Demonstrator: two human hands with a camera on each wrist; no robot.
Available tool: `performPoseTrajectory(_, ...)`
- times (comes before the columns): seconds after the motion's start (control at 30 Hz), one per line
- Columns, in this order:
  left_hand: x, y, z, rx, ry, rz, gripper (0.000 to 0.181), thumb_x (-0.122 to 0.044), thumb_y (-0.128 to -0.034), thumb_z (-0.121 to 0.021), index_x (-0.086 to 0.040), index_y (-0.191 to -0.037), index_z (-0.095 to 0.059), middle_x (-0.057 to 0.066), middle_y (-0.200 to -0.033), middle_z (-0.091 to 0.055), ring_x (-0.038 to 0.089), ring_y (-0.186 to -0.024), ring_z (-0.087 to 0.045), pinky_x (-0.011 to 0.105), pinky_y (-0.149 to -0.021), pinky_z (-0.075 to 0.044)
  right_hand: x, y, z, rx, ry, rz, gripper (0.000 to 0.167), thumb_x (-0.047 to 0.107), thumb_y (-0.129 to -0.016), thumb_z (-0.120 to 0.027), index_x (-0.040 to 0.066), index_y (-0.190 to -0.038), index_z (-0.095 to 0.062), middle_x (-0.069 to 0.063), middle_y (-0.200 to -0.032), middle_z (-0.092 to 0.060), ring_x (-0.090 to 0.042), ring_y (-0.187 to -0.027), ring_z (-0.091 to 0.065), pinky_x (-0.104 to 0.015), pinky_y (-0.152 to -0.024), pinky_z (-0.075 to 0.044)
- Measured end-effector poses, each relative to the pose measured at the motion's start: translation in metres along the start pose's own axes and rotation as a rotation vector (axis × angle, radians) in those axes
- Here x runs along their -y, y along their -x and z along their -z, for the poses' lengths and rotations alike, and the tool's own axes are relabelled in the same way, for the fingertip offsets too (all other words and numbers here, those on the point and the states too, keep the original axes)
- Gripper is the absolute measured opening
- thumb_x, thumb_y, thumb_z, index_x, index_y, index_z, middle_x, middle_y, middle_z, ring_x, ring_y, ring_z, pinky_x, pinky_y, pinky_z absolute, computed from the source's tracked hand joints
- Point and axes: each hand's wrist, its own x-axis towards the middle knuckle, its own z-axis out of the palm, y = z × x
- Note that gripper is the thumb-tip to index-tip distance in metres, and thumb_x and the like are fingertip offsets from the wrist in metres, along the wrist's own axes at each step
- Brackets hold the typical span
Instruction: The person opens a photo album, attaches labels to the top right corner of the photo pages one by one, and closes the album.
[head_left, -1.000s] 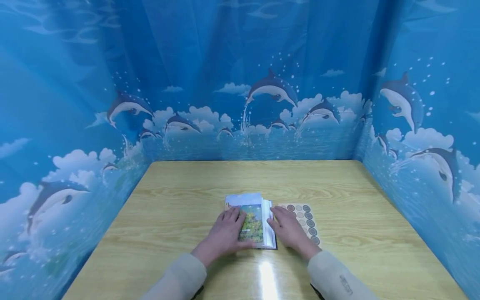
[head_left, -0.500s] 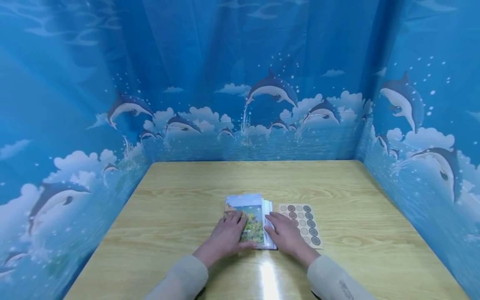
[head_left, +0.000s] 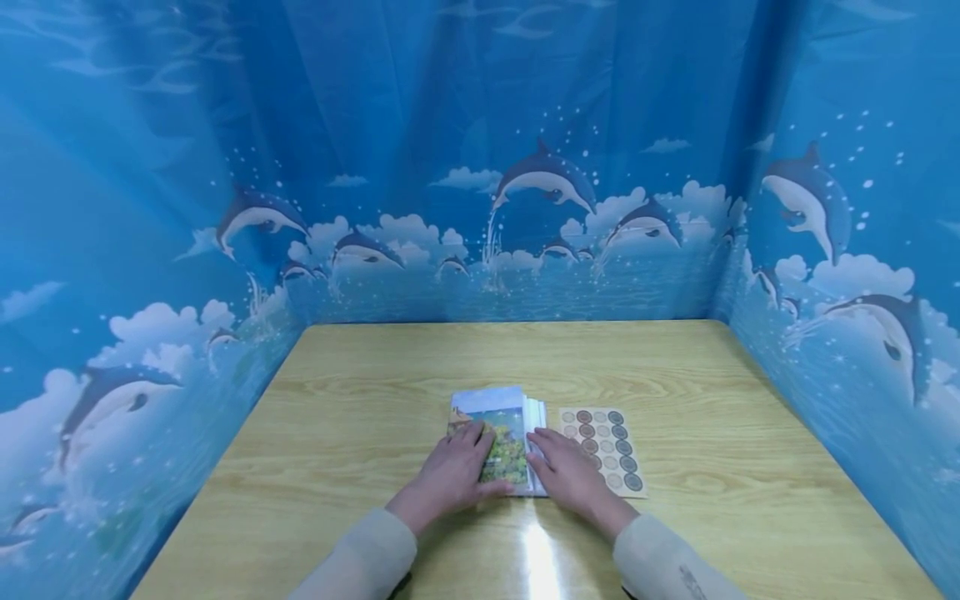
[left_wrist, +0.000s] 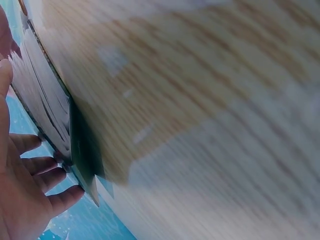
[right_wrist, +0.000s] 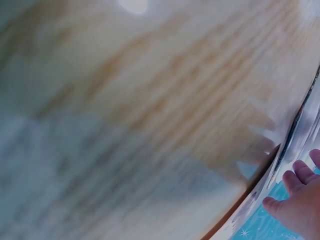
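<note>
A thick book (head_left: 504,442) lies on the table with a colourful garden picture on its cover and white page edges along its right side. My left hand (head_left: 453,468) rests on the left part of the cover, fingers spread and thumb near the lower edge. The left wrist view shows the book's side (left_wrist: 42,85), its pages slightly fanned and a green flap at one end. My right hand (head_left: 572,471) touches the book's right edge with extended fingers. In the right wrist view, the fingertips (right_wrist: 295,180) lie against the book's edge.
A beige sheet (head_left: 606,442) with rows of round brown, grey and pale discs lies to the right of the book, partly under my right hand in the head view. The wooden table (head_left: 337,392) ends at a blue dolphin-print curtain (head_left: 420,167) on three sides.
My right hand has slid a little left, against the book, uncovering more of the disc sheet. The book's right edge has shifted slightly left. My left hand has hardly moved.
</note>
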Motion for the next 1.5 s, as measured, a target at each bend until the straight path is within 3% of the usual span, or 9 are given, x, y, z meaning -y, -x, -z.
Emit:
performPoseTrajectory(0.33, 0.005, 0.001, 0.001, -0.009, 0.075, -0.024, 0.093, -0.073, -0.0866, -0.052, -0.006, -0.150, -0.041, 0.020, -0.154, -0.036, 0.035, -0.140, -0.037, 0.050, -0.112, -0.035, -0.001, -0.001, -0.003, 0.027, 0.062, 0.013, 0.046, 0.026, -0.100, -0.057, 0.002, -0.139, -0.053, -0.021, -0.145, -0.049, -0.038, -0.134, -0.045, -0.061, -0.114, -0.025)
performPoseTrajectory(0.63, 0.007, 0.001, 0.005, 0.001, 0.149, 0.011, 0.090, -0.071, -0.0873, -0.054, -0.008, -0.150, -0.041, 0.016, -0.155, -0.035, 0.034, -0.139, -0.038, 0.049, -0.111, -0.038, 0.001, -0.002, -0.004, 0.028, 0.089, 0.011, 0.049, 0.027, -0.097, -0.061, 0.001, -0.139, -0.054, -0.020, -0.146, -0.048, -0.043, -0.128, -0.049, -0.060, -0.107, -0.037)
performPoseTrajectory(0.87, 0.008, 0.008, 0.010, -0.032, 0.186, 0.014, 0.083, -0.067, -0.0893, -0.055, -0.010, -0.149, -0.044, 0.014, -0.154, -0.038, 0.034, -0.136, -0.043, 0.050, -0.107, -0.041, 0.001, -0.001, -0.005, 0.038, 0.107, 0.007, 0.050, 0.028, -0.098, -0.061, 0.001, -0.140, -0.053, -0.020, -0.146, -0.047, -0.042, -0.129, -0.048, -0.058, -0.107, -0.038)
performPoseTrajectory(1.33, 0.023, 0.029, 0.016, -0.254, 0.276, -0.056, 0.061, -0.046, -0.0967, -0.060, -0.006, -0.141, -0.053, 0.014, -0.139, -0.056, 0.034, -0.125, -0.056, 0.049, -0.104, -0.045, 0.005, -0.001, -0.007, 0.014, 0.132, 0.037, 0.048, 0.024, -0.097, -0.061, -0.001, -0.137, -0.054, -0.023, -0.143, -0.048, -0.044, -0.126, -0.050, -0.058, -0.107, -0.038)
performPoseTrajectory(1.5, 0.028, 0.035, 0.018, -0.381, 0.293, -0.103, 0.054, -0.037, -0.0957, -0.064, -0.003, -0.137, -0.056, 0.017, -0.131, -0.062, 0.033, -0.115, -0.062, 0.046, -0.097, -0.051, 0.006, 0.000, -0.006, 0.020, 0.124, 0.029, 0.048, 0.023, -0.097, -0.061, -0.001, -0.138, -0.054, -0.023, -0.144, -0.048, -0.044, -0.127, -0.049, -0.058, -0.108, -0.037)
